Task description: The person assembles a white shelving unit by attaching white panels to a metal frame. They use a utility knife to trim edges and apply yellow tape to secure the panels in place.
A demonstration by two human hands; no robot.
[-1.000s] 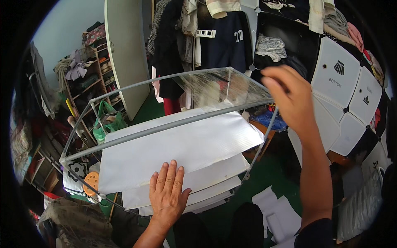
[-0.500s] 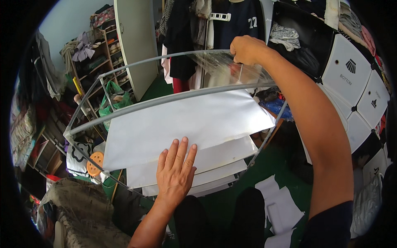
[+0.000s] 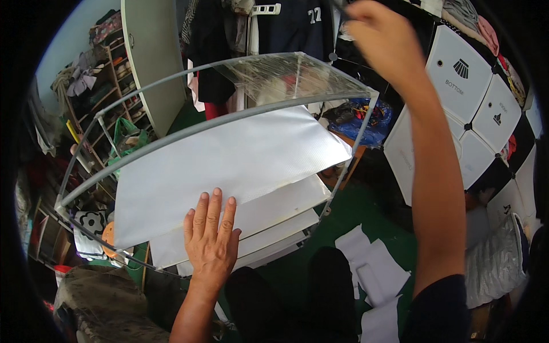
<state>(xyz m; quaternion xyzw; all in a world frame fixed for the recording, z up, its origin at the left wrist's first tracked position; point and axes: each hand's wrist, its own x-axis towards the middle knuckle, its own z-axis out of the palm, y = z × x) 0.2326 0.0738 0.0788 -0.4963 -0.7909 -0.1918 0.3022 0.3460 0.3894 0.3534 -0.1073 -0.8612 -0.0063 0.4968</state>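
My left hand point(image 3: 211, 234) lies flat with fingers stretched out on the top white sheet shelf point(image 3: 240, 154) of a grey tube-frame rack point(image 3: 189, 132). More white shelves point(image 3: 286, 207) show below it. My right hand point(image 3: 386, 43) is raised beyond the rack's right end, fingers curled closed and blurred. A dark slim end sticks out by its fingertips; the upper edge cuts it off, and I cannot make out what it is. Clear plastic film point(image 3: 297, 77) spans part of the rack's top, apart from both hands.
White-doored cube cabinets point(image 3: 457, 74) stand on the right. A blue plastic bag point(image 3: 369, 123) lies behind the rack. White pieces point(image 3: 383, 274) rest on the green floor by my legs. Clothes point(image 3: 286, 31) hang at the back, near a door point(image 3: 154, 63). A shoe shelf point(image 3: 117, 74) stands far left.
My right hand has left the film-covered far right corner and moved up and right. My left hand stays flat on the white sheet. The view has shifted, so the rack appears further left.
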